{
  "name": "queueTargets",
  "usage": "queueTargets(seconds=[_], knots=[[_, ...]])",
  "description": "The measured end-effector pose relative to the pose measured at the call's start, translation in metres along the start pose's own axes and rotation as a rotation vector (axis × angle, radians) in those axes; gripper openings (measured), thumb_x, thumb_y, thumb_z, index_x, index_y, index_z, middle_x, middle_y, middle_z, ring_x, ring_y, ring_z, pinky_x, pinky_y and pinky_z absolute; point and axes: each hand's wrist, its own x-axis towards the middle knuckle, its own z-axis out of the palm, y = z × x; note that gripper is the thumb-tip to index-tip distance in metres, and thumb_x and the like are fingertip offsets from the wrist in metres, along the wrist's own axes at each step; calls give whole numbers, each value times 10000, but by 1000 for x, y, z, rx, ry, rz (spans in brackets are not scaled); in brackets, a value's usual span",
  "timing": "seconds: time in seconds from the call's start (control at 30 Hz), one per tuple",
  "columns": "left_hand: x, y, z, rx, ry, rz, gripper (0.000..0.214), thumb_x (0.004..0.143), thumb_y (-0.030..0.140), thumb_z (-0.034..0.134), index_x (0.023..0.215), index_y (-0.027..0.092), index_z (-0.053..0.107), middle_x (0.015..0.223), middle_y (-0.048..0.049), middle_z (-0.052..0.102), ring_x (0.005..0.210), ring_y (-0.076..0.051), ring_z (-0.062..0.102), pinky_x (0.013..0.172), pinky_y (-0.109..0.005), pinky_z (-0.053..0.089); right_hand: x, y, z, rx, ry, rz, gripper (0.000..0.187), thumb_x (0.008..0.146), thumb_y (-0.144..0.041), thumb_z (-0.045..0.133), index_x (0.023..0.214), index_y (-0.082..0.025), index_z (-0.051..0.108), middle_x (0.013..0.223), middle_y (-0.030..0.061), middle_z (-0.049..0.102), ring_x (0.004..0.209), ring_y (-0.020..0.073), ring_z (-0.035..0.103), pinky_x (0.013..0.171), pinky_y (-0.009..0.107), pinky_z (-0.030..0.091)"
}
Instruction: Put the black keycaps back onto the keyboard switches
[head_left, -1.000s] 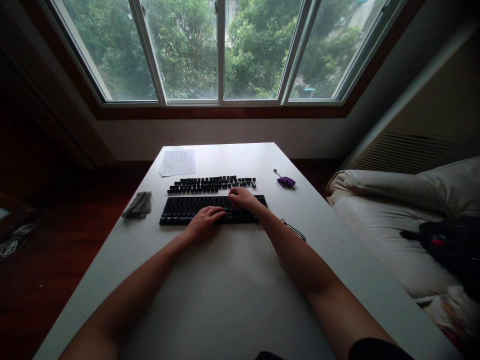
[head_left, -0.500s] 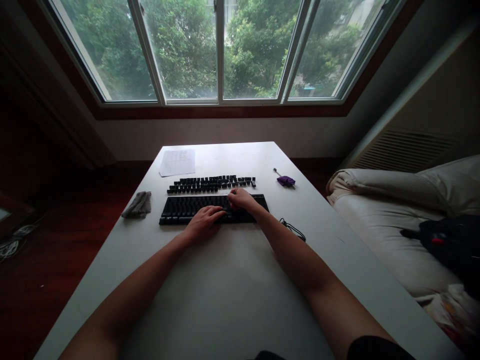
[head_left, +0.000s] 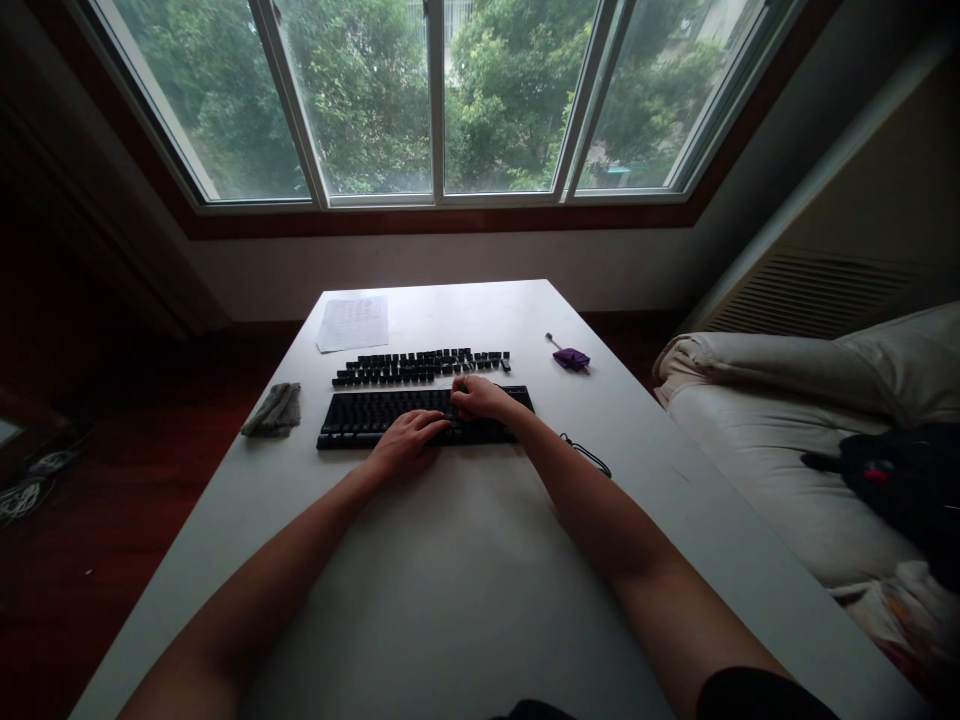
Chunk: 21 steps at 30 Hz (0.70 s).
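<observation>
A black keyboard (head_left: 360, 418) lies across the white table in front of me. Over its front edge rests my left hand (head_left: 409, 435), open, the fingers stretched together onto the keys. My right hand (head_left: 476, 397) is closed in a pinch above the keyboard's right half. Something thin seems to stick up from its fingers, too small to name. Just behind the keyboard, loose black keycaps (head_left: 386, 377) stand in several rows. My right hand hides part of the keyboard beneath it.
Left of the keyboard lies a crumpled grey cloth (head_left: 274, 410). A printed sheet (head_left: 352, 323) is at the far left. A purple cloth-like item (head_left: 571, 359) with a thin stick lies right, and a black cable (head_left: 589, 458) is beside my right forearm.
My right hand has shifted very slightly left and stays closed. My left hand keeps its place on the keyboard. The whole view has drifted a little.
</observation>
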Motion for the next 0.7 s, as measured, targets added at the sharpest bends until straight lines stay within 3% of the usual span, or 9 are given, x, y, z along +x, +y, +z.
queueTargets(seconds=[0.07,0.27,0.7], knots=[[0,-1,0,4,-4,-2,545,869,227,607,1405,266,517,1419,-90,530,1284,-288,483,1107,-504,395,-7,-5,1,-121,12,-62,115,833,-194,529,895,-183,624,604,-7,673,558,131,615,557,199,402],[0,-1,-2,1,-8,1,544,867,225,607,1403,261,520,1414,-93,534,1278,-283,487,1114,-493,391,-18,-18,18,-493,291,-76,172,833,-282,582,957,-192,661,822,60,718,767,187,623,642,245,349],[-1,-1,-2,-20,3,-11,542,855,218,620,1388,268,534,1417,-91,534,1281,-282,492,1111,-497,394,-37,-12,44,-475,387,-57,189,905,-303,550,1047,-208,630,772,36,711,734,190,644,646,250,318]])
